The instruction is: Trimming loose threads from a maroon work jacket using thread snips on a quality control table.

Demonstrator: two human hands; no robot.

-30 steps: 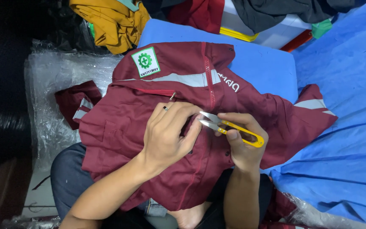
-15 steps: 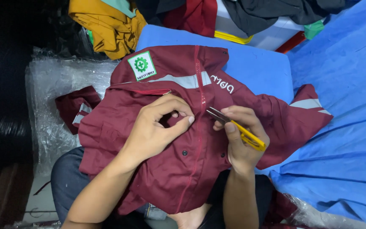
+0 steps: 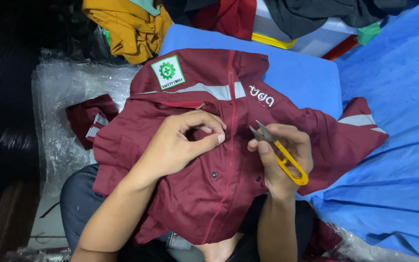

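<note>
Blue cloth [image 3: 394, 160] covers the right side of the work area, with a blue cushion [image 3: 297, 80] lying beside it under the upper part of a maroon work jacket [image 3: 204, 194]. The jacket is spread front-up across the person's lap, its grey reflective band running across the chest and a green-and-white square patch [image 3: 168, 72] near the shoulder. Crinkled clear plastic wrap [image 3: 64, 97] lies to the left, with a smaller folded maroon piece [image 3: 89, 120] on it. A mustard-yellow garment [image 3: 122, 26] is heaped at the top, next to dark and red clothing.

The left hand [image 3: 180, 143] rests on the jacket's chest just left of the zip, thumb and fingertips closed in a pinch on the fabric. The right hand [image 3: 282, 155] sits just right of the zip, wrapped around yellow-handled thread snips [image 3: 281, 154], whose short metal blades point up and left toward the pinched spot, close to it but not touching.
</note>
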